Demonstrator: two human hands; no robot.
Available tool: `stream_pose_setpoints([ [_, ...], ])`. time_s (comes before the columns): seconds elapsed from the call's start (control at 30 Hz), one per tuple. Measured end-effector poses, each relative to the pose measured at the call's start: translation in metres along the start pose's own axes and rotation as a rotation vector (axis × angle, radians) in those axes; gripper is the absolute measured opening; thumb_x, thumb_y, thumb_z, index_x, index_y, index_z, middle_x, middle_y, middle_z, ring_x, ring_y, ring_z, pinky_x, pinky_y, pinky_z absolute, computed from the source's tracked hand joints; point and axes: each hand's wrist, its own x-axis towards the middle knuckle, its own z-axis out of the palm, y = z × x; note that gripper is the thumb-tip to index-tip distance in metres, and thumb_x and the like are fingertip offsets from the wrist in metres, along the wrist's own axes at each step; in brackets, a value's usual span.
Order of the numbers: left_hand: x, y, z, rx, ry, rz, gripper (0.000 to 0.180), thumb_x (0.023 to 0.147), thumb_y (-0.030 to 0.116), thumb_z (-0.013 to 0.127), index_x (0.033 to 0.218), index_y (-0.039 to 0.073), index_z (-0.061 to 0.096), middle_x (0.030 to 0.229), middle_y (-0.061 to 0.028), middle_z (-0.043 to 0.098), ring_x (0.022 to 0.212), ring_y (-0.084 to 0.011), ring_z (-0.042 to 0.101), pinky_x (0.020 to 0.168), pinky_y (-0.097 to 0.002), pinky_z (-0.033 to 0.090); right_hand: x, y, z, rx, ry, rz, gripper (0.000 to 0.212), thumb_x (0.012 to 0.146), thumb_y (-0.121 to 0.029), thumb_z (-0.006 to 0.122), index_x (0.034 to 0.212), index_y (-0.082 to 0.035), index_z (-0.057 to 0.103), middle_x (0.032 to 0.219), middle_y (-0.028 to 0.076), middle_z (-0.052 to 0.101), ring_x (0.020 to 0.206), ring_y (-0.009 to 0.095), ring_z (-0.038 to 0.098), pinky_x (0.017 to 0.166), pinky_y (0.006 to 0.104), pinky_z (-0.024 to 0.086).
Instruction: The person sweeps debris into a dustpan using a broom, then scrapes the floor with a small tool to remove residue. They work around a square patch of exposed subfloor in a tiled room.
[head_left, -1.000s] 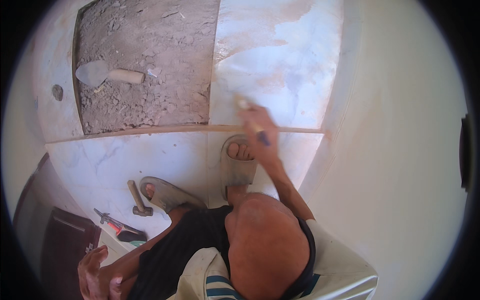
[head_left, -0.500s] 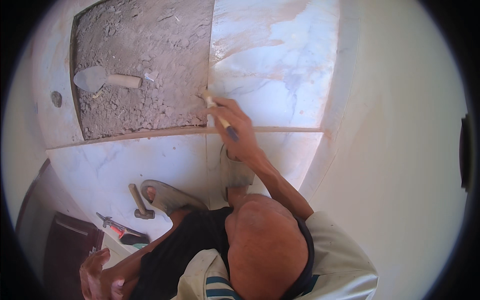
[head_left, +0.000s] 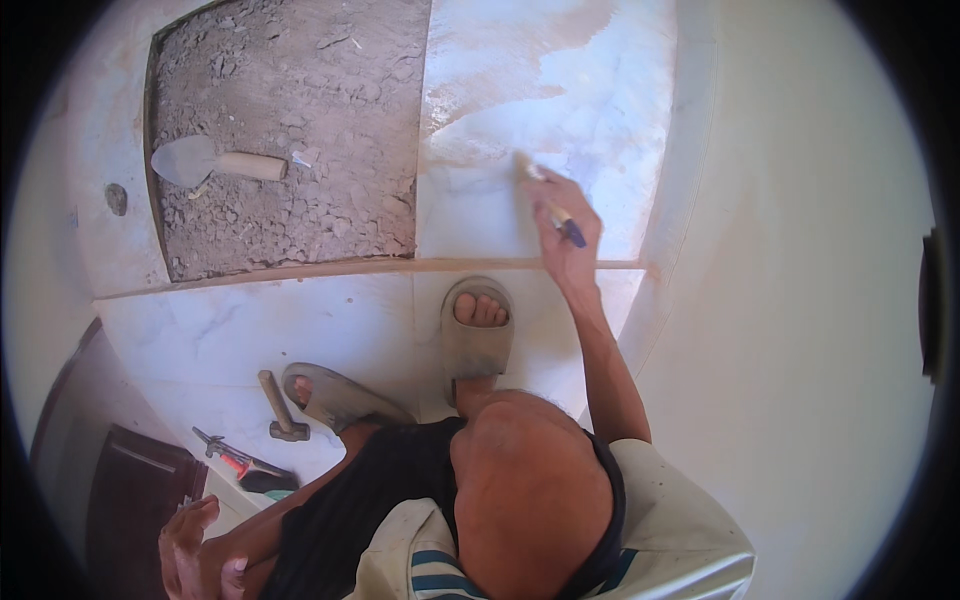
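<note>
My right hand (head_left: 580, 208) is closed round a paintbrush (head_left: 570, 231) with a dark blue handle end. The brush's pale tip, a little blurred, points away from me over the marbled white tile (head_left: 490, 200) on the right. A brownish dust smear covers that tile's far part. To its left lies a sunken bed of crumbly grey-brown mortar (head_left: 320, 100), with a wooden-handled trowel (head_left: 250, 165) resting on it. At the lower left my left hand (head_left: 190, 555) holds nothing, its fingers apart, beside my bent leg.
A hammer (head_left: 283, 405) lies on the near tiles beside my left sandal (head_left: 350, 397). Farther left is a red-and-black tool (head_left: 245, 465). My right sandal (head_left: 478, 340) stands near the tile joint. A small dark lump (head_left: 117, 199) sits left of the mortar. A pale wall (head_left: 790, 300) rises on the right.
My right hand has moved the brush rightward from the mortar's edge onto the tile, uncovering my right sandal. My left hand has stayed put.
</note>
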Motion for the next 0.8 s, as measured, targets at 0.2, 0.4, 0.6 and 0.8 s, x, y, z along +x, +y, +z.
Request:
stream_pose_setpoints([
  [0.2, -0.002, -0.011, 0.004, 0.107, 0.005, 0.002, 0.048, 0.115, 0.039, 0.052, 0.154, 0.011, 0.059, 0.153, -0.0132, 0.062, 0.14, -0.0311, 0.06, 0.117, -0.0435, 0.046, 0.031, 0.052, -0.067, -0.492, 0.372, 0.154, 0.038, 0.085, 0.013, 0.068, 0.114, -0.009, 0.077, 0.128, 0.016, 0.071, 0.119, 0.037, 0.069, 0.102, 0.0422, 0.055],
  [0.4, -0.003, -0.001, -0.001, 0.148, -0.01, 0.038, 0.05, 0.115, 0.042, 0.052, 0.154, 0.012, 0.059, 0.154, -0.0135, 0.061, 0.142, -0.0315, 0.059, 0.117, -0.0443, 0.047, 0.017, -0.05, 0.11, -0.126, 0.064, -0.082, 0.045, 0.08, 0.01, 0.074, 0.119, -0.014, 0.072, 0.138, 0.019, 0.065, 0.125, 0.041, 0.065, 0.101, 0.0474, 0.055],
  [0.6, -0.003, -0.011, 0.005, 0.136, -0.004, 0.012, 0.052, 0.115, 0.043, 0.051, 0.157, 0.013, 0.056, 0.157, -0.0141, 0.059, 0.143, -0.0328, 0.057, 0.117, -0.0445, 0.047, 0.029, -0.068, 0.071, 0.01, 0.13, -0.131, 0.038, 0.089, 0.013, 0.068, 0.118, -0.01, 0.074, 0.134, 0.017, 0.067, 0.123, 0.036, 0.067, 0.103, 0.042, 0.056],
  [0.8, -0.005, -0.015, 0.01, 0.062, 0.042, 0.108, 0.053, 0.114, 0.045, 0.052, 0.157, 0.014, 0.056, 0.155, -0.0124, 0.06, 0.142, -0.0342, 0.058, 0.117, -0.0455, 0.048, 0.009, -0.074, 0.099, -0.095, 0.13, -0.066, 0.032, 0.09, 0.004, 0.074, 0.118, -0.01, 0.075, 0.133, 0.019, 0.068, 0.123, 0.035, 0.067, 0.102, 0.043, 0.056],
])
